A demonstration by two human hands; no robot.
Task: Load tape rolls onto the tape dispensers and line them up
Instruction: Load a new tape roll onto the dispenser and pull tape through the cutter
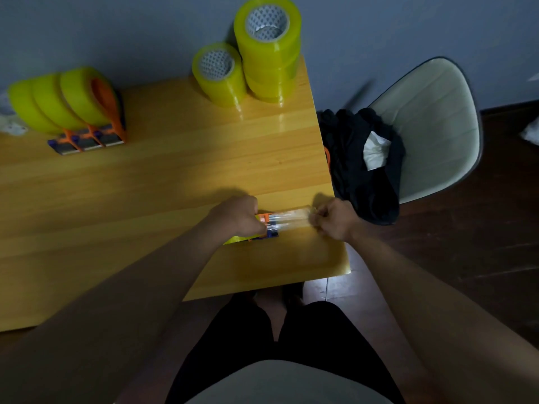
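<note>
The left hand grips a tape dispenser on the counter while the right hand pinches the tape strip, stretched rightward between them. Three loaded dispensers stand far left; spare rolls beyond, holding nothing.

Three loaded tape dispensers stand side by side at the far left of the wooden table, each carrying one yellow roll. A fourth dispenser lies near the table's right edge, held between two hands, left hand and right hand. Spare yellow tape rolls: one short stack and one taller stack at the far edge; how many rolls each holds I can't quite tell. One pale chair with one black bag on it
</note>
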